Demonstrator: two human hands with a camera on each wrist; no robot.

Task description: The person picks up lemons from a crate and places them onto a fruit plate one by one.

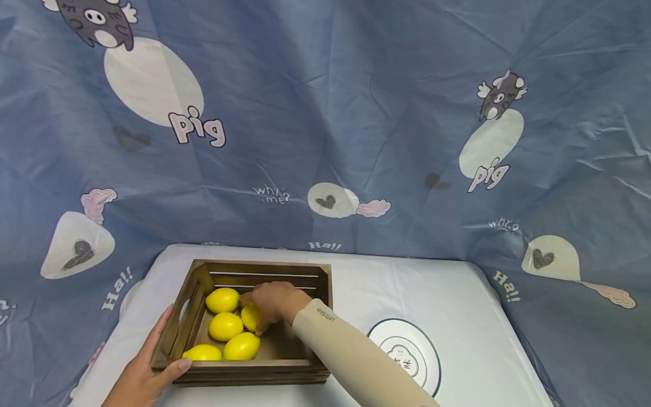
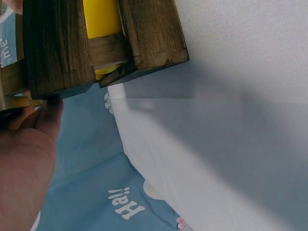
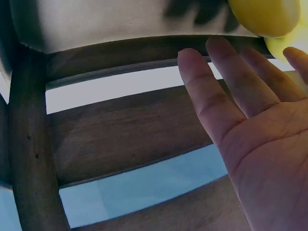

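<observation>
A brown slatted wooden crate (image 1: 254, 370) stands on the white-covered table, with several yellow lemons (image 1: 226, 327) in its left half. My left hand (image 1: 146, 362) grips the crate's front left corner, thumb over the front rim and fingers along the outer left side. Seen from the left wrist, the left hand (image 2: 29, 159) is at the crate's dark slats (image 2: 60, 48). My right hand (image 1: 277, 302) reaches inside the crate, around a lemon (image 1: 250, 317) that it partly covers. From the right wrist, the right hand's (image 3: 260, 120) fingers extend loosely toward a lemon (image 3: 264, 17), palm showing.
A white plate (image 1: 431, 353) with a dark green rim lies right of the crate, partly behind my right forearm sleeve (image 1: 356, 350). A blue curtain (image 1: 407, 141) with pig prints hangs behind the white tabletop (image 1: 396, 282).
</observation>
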